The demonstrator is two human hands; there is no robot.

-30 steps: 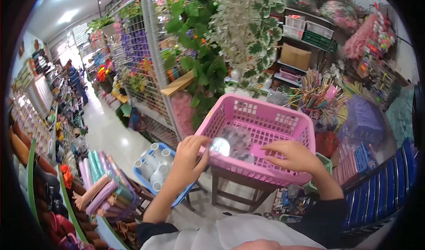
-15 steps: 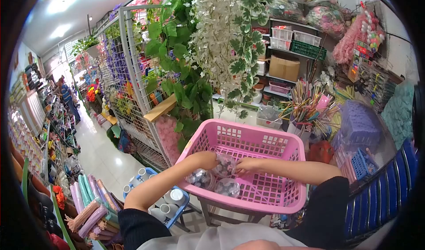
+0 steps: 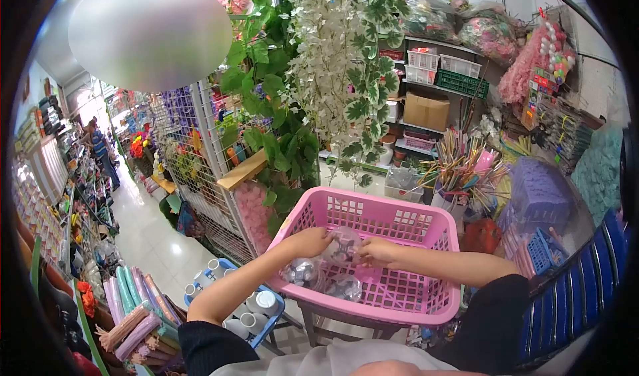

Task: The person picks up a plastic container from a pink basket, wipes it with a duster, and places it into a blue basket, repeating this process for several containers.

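Note:
Both hands are inside a pink plastic basket [image 3: 426,219] with a lattice of square holes. Between them is a round, clear plastic pack [image 3: 344,245] with dark and silvery bits inside; its exact kind I cannot make out. My left hand [image 3: 311,243] grips its left side with bent fingers. At its right side, the fingers of my right hand [image 3: 377,251] are closed on the edge. Two similar clear packs, one on the left [image 3: 303,272] and one nearer me [image 3: 344,287], lie on the basket's floor just below my hands.
A dark stool [image 3: 326,333] supports the basket. To its left, a blue stool [image 3: 276,316] bears several white bottle-like items. Wrapped rolls [image 3: 143,296] stand at lower left, a white wire rack [image 3: 206,123] behind. Hanging greenery [image 3: 269,76] is ahead; a purple bundle [image 3: 542,189] sits right.
The held pack has risen slightly off the other packs, with both hands still around it. The basket appears a little lower in view.

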